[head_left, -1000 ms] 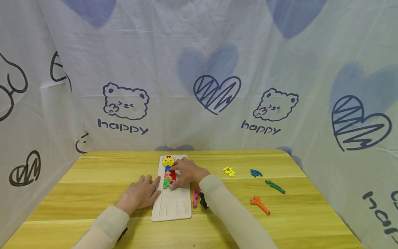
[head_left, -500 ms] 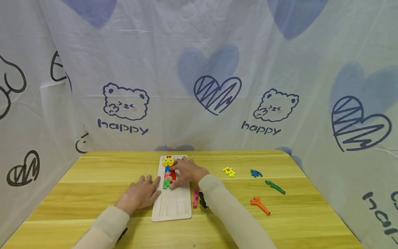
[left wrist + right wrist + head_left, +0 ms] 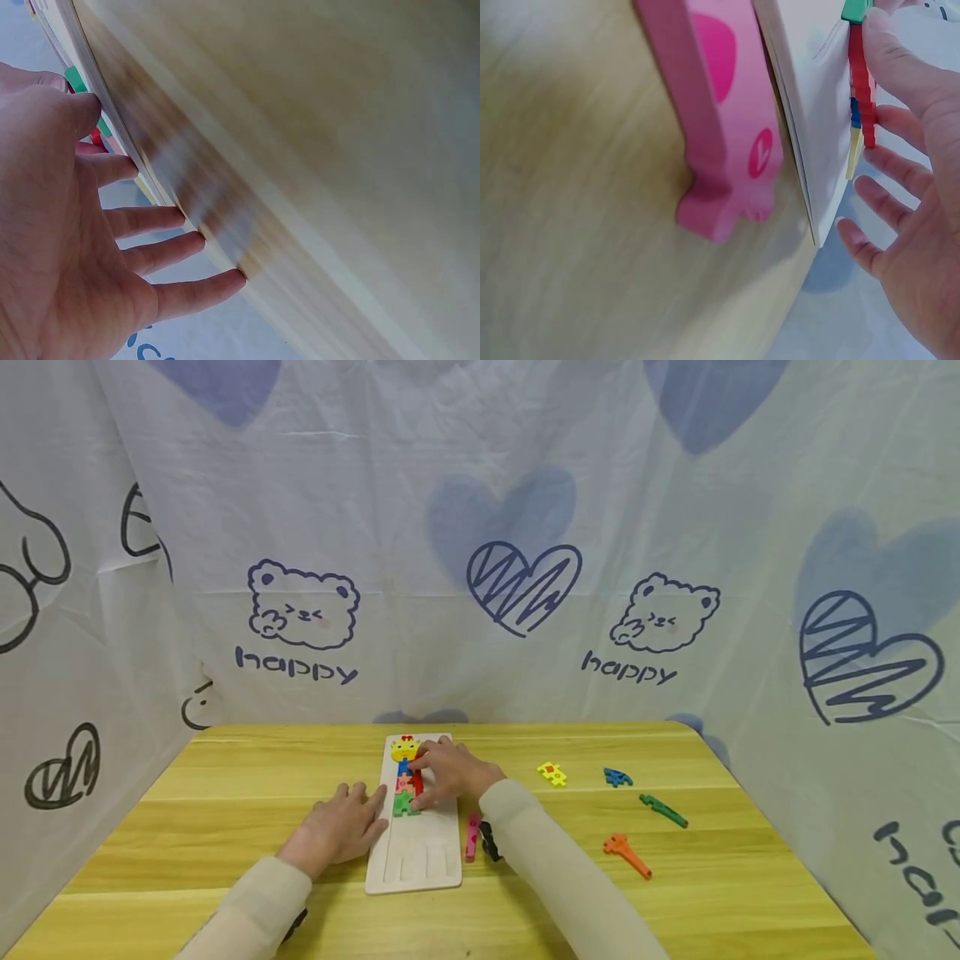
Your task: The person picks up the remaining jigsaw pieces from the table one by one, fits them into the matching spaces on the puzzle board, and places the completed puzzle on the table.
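A white puzzle board (image 3: pixel 420 852) lies on the table. In its upper part sit a yellow giraffe head (image 3: pixel 406 749), a blue piece (image 3: pixel 403 767), a salmon-pink piece (image 3: pixel 404 783) and a green piece (image 3: pixel 404 803), stacked in a column. Along their right side my right hand (image 3: pixel 452 772) pinches a long red puzzle piece (image 3: pixel 861 75) between thumb and fingers. The right wrist view shows this piece standing raised above the board's surface. My left hand (image 3: pixel 341 827) rests at the board's left edge, fingers extended, their tips on the table by the edge in the left wrist view.
Just right of the board lies a pink leg-shaped piece (image 3: pixel 472 837), seen large in the right wrist view. Farther right are a yellow piece (image 3: pixel 552 774), a blue piece (image 3: pixel 618 777), a green piece (image 3: pixel 663 810) and an orange piece (image 3: pixel 628 855). A printed cloth hangs behind the table.
The right thumb has shifted slightly upward along the red piece, and more of the green piece shows. The left hand and the board have stayed in place.
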Demonstrator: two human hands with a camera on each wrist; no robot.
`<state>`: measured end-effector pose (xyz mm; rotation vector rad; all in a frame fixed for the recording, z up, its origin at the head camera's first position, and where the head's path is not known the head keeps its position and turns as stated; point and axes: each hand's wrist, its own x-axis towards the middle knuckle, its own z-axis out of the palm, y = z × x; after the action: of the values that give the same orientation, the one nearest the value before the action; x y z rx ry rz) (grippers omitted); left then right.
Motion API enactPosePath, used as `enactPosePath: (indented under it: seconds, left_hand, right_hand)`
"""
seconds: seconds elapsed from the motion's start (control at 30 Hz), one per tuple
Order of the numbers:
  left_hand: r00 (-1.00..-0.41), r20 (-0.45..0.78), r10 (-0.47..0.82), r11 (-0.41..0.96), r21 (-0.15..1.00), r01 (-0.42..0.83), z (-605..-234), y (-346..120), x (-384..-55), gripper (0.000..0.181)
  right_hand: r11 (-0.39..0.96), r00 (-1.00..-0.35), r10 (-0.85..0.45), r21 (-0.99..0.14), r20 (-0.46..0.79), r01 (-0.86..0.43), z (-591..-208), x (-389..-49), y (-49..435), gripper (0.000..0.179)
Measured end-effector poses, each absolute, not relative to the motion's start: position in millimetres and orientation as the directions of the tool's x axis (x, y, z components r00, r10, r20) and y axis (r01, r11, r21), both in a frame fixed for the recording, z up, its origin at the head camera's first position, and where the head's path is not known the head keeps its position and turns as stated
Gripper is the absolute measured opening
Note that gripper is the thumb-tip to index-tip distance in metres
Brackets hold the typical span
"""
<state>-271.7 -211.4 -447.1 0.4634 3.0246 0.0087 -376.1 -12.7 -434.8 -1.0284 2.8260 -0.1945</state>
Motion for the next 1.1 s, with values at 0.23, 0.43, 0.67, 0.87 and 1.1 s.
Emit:
enactPosePath:
  seconds: [0.23, 0.43, 0.67, 0.87, 1.1]
  left_hand:
    - [-0.95, -0.081, 0.302, 0.953, 0.025, 0.301, -447.6, -211.6, -272.0, 0.059]
    - [-0.949, -0.074, 0.306, 0.952, 0.024, 0.305, -447.1, -211.8, -271.6, 0.059]
    - [-0.95, -0.083, 0.302, 0.953, 0.026, 0.3, -447.1, -212.0, -271.7, 0.059]
    - [-0.95, -0.086, 0.3, 0.954, 0.029, 0.298, -447.1, -211.5, -271.1, 0.059]
    - [-0.95, -0.083, 0.302, 0.953, 0.038, 0.3, -447.0, -211.9, -270.2, 0.059]
  right_hand:
    - [0.765, -0.763, -0.641, -0.153, -0.08, -0.626, -435.8, -376.5, -14.6, 0.072]
    - [0.773, -0.769, -0.633, -0.14, -0.09, -0.619, -436.1, -375.4, -15.2, 0.073]
    - [0.783, -0.776, -0.619, -0.163, -0.121, -0.6, -437.4, -373.7, -13.0, 0.075]
    - [0.749, -0.742, -0.662, -0.136, -0.108, -0.648, -440.3, -375.4, -9.0, 0.074]
    - [0.734, -0.728, -0.679, -0.13, -0.101, -0.666, -444.5, -375.1, -6.3, 0.075]
